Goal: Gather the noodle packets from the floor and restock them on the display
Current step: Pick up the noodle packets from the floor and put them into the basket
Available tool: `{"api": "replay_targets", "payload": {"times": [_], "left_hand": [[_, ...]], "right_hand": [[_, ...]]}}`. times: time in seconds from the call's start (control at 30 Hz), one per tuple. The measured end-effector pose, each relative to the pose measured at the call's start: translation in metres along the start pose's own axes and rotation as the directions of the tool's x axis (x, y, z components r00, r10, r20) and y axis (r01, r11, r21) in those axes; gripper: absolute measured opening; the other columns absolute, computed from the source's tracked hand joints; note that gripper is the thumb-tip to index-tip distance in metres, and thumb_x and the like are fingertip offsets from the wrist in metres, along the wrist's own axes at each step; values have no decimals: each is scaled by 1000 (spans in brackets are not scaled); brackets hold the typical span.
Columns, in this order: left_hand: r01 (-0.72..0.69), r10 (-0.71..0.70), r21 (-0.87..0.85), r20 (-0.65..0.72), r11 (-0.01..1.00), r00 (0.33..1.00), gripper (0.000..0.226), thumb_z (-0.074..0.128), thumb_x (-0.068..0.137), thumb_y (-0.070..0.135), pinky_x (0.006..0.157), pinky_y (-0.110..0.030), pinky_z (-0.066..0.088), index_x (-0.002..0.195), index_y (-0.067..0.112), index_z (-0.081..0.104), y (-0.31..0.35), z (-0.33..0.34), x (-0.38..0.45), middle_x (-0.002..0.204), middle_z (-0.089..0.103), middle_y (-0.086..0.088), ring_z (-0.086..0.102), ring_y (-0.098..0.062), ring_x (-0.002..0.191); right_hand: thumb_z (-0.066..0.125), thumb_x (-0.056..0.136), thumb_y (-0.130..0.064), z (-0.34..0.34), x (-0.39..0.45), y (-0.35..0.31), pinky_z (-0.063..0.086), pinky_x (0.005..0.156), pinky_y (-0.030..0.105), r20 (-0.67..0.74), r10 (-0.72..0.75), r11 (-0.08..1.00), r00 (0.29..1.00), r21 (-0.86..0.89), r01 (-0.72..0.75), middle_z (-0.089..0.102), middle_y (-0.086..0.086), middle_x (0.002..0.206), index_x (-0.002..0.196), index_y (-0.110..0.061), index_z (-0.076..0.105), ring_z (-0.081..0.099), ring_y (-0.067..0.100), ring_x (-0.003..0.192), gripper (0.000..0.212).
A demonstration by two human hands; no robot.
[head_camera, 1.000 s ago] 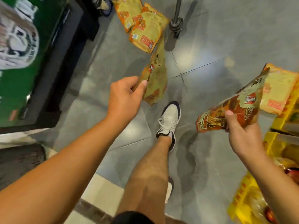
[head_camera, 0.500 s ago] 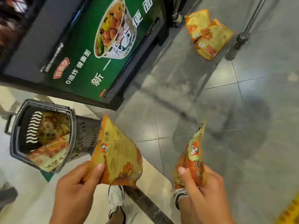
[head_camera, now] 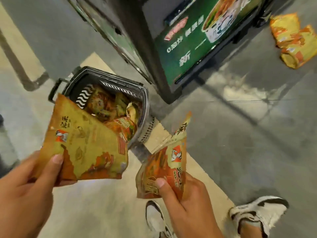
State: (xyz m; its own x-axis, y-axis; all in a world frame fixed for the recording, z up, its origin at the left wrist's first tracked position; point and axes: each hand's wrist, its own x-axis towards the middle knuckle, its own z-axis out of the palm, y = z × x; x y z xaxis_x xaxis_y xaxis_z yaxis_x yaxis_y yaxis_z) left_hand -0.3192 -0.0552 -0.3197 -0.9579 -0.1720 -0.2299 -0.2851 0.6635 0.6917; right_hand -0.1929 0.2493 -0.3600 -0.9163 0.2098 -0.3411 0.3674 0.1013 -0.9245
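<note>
Noodle packets fill both hands of a person standing over a grey shopping basket [head_camera: 145,107] on a tiled shop floor [head_camera: 240,152]. Two packets are held, one per hand: the left hand [head_camera: 29,184] pinches the lower corner of a flat yellow-and-orange packet [head_camera: 85,145], thumb on its face, with the packet's upper part overlapping the basket's near rim; the right hand [head_camera: 185,198] clamps a second, more crumpled packet [head_camera: 164,162] by its lower half, thumb pressed on the orange print. Each bears a small cartoon figure and printed characters. More packets lie heaped inside the basket, their number unclear. Two further packets [head_camera: 293,42] lie touching on the floor at upper right, beyond a green advertising stand [head_camera: 188,43] picturing a noodle bowl. Two white-and-black trainers [head_camera: 259,213] show at the bottom edge.
</note>
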Motion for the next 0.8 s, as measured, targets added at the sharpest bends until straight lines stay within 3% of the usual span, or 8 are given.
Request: {"api": "replay_targets", "payload": {"times": [0.1, 0.13, 0.23, 0.33, 0.5, 0.57, 0.67, 0.8], "left_hand": [[-20, 0, -114, -165, 993, 986, 40, 61, 93, 63, 65, -25, 63, 111, 28, 71, 8, -32, 40, 93, 78, 19, 76, -4, 78], [-60, 34, -134, -188, 989, 982, 38, 61, 95, 58, 60, -23, 62, 106, 22, 70, 11, -42, 52, 87, 79, 14, 75, -5, 69], [-192, 170, -170, -137, 967, 976, 27, 62, 98, 46, 68, -37, 65, 108, 24, 73, 15, -59, 90, 95, 78, -5, 78, -21, 77], [-261, 240, -198, -125, 945, 963, 13, 61, 102, 31, 70, -37, 65, 96, 28, 72, 3, -69, 137, 90, 78, -2, 78, -19, 79], [-241, 241, -132, -19, 961, 970, 23, 59, 103, 32, 70, -45, 66, 101, 15, 74, -52, -44, 213, 93, 77, -14, 78, -24, 81], [-205, 206, -46, 10, 978, 979, 29, 59, 101, 39, 70, -49, 64, 91, 15, 72, -81, -21, 233, 83, 74, -12, 74, -28, 77], [-164, 144, 181, 114, 970, 983, 32, 57, 101, 38, 69, -39, 54, 89, 13, 73, -120, 20, 242, 79, 69, -7, 68, -29, 78], [-112, 38, 362, 204, 925, 978, 34, 52, 104, 36, 68, -33, 45, 99, 11, 74, -135, 73, 231, 80, 65, -6, 65, -28, 80]], "right_hand": [[57, 94, -55, 62, 25, -34, 57, 71, 35, -18, -47, 999, 999, -5, 46, 74, -16, 83, 89, -36, 72, 71, 8, 82, 24], [59, 95, -51, 78, 36, -45, 57, 67, 37, -40, -65, 998, 997, -11, 64, 73, -15, 79, 85, -36, 71, 70, 9, 78, 21], [60, 97, -46, 123, 74, -65, 56, 63, 39, -57, -127, 989, 990, -80, 122, 74, -7, 77, 90, -23, 74, 70, 9, 75, 27], [60, 99, -46, 162, 120, -68, 58, 66, 45, -72, -174, 968, 982, -194, 157, 75, 0, 80, 93, -11, 75, 72, 16, 77, 38], [50, 103, -50, 213, 189, -37, 59, 65, 40, -3, -90, 851, 996, -519, 76, 71, -6, 76, 87, -15, 70, 68, 18, 71, 44], [45, 104, -50, 230, 206, -10, 56, 63, 38, -3, -34, 755, 999, -655, 24, 68, -2, 73, 86, -14, 71, 66, 24, 69, 47], [42, 105, -46, 246, 211, 42, 47, 63, 35, 0, 66, 616, 998, -787, -41, 63, 2, 76, 92, -14, 71, 63, 29, 71, 45], [44, 106, -44, 249, 202, 85, 45, 63, 34, -11, 204, 650, 979, -746, -144, 63, 5, 80, 95, -11, 71, 64, 32, 76, 44]]}}
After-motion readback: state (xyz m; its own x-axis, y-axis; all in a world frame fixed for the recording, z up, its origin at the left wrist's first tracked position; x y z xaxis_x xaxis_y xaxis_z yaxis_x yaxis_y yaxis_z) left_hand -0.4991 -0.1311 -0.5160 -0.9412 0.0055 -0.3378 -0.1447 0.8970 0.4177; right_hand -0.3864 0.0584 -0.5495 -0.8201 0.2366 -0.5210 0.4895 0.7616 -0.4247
